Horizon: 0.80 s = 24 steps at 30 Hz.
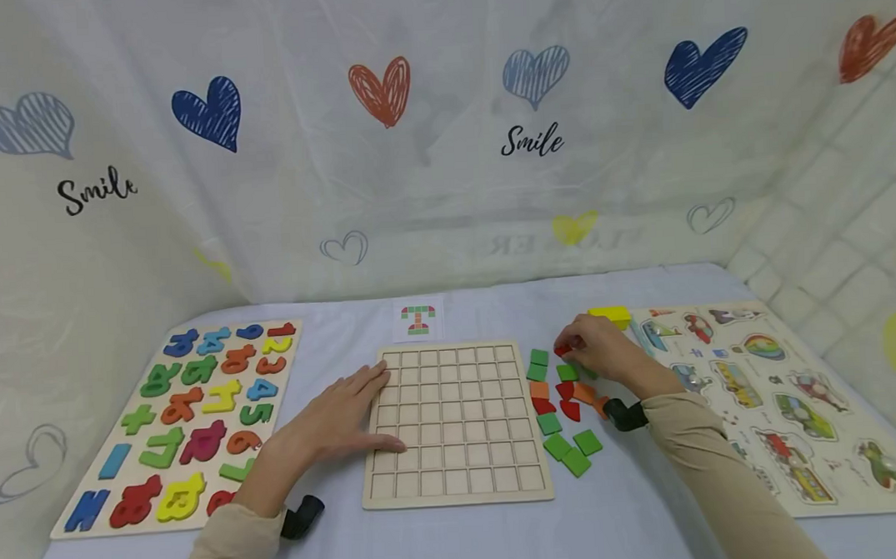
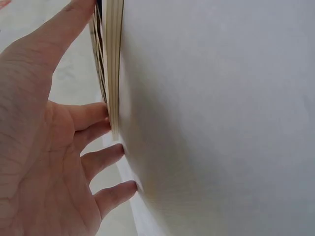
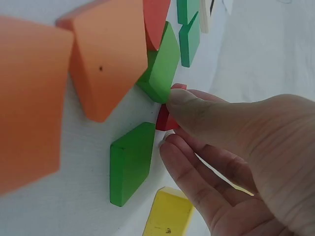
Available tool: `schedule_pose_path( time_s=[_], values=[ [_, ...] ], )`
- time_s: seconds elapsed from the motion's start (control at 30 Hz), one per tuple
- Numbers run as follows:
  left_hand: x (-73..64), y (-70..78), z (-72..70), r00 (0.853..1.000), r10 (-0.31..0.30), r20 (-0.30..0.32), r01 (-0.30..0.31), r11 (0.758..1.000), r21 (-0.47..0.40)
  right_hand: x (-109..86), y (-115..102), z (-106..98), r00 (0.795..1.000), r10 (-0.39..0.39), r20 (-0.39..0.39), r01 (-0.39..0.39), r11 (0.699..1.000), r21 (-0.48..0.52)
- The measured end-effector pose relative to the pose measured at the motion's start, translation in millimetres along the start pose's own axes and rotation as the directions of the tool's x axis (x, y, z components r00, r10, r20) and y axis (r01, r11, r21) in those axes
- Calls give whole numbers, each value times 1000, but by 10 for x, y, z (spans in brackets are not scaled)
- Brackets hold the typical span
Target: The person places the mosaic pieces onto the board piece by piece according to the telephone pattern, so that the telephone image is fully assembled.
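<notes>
A square wooden grid board [image 1: 458, 506] lies in the middle of the table, its squares bare. My left hand [image 1: 334, 418] rests at its left edge with fingers spread, thumb over the near part of the rim. Seen in the left wrist view, the fingertips [image 2: 101, 110] touch the board's side. At the right, my right hand [image 1: 604, 349] pinches a small red block [image 3: 165, 119] between thumb and fingers, low over the table. Around it lie green square blocks [image 1: 587, 442], orange blocks [image 1: 539, 391] and other red blocks [image 1: 570, 410].
A card with a T-shaped pattern [image 1: 418, 318] sits behind the grid. Yellow blocks [image 1: 610, 316] lie beyond my right hand. To the left is a number puzzle board [image 1: 99, 532]; to the right, a picture puzzle board [image 1: 863, 503]. A printed curtain [image 1: 443, 171] hangs behind the table.
</notes>
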State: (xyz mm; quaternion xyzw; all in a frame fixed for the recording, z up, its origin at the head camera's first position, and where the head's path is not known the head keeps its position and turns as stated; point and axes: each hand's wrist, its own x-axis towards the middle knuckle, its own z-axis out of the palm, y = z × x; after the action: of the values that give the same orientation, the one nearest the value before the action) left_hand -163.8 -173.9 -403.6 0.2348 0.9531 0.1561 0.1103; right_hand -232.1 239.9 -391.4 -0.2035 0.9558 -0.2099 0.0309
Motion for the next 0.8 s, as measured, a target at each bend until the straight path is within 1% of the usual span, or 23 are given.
schedule_pose_path(
  time_s=[0.1,0.23,0.43,0.53,0.7,0.8],
  values=[
    [-2,-3,2,1000,-1,-3,1,1000,13,2,-10,3,1000,7,6,-7,1000,6],
    [-2,-10,5,1000,-1,-10,1,999,32,-4,-15,2,1000,-4,-4,4,1000,9],
    [-31,21,-10,999,-32,-4,32,999,12,1,-6,-4,1000,-26,-16,26,1000,11],
    [-25,30,-10,999,-38,2,38,999,10,-8,7,-16,999,-40,-30,41,999,7],
    [-5,1,10,1000,-22,9,22,999,27,-31,25,-13,997,-60,-44,60,998,2],
    [-7,-27,21,1000,-14,14,14,1000,27,-36,27,10,997,-55,-57,56,998,19]
  ],
)
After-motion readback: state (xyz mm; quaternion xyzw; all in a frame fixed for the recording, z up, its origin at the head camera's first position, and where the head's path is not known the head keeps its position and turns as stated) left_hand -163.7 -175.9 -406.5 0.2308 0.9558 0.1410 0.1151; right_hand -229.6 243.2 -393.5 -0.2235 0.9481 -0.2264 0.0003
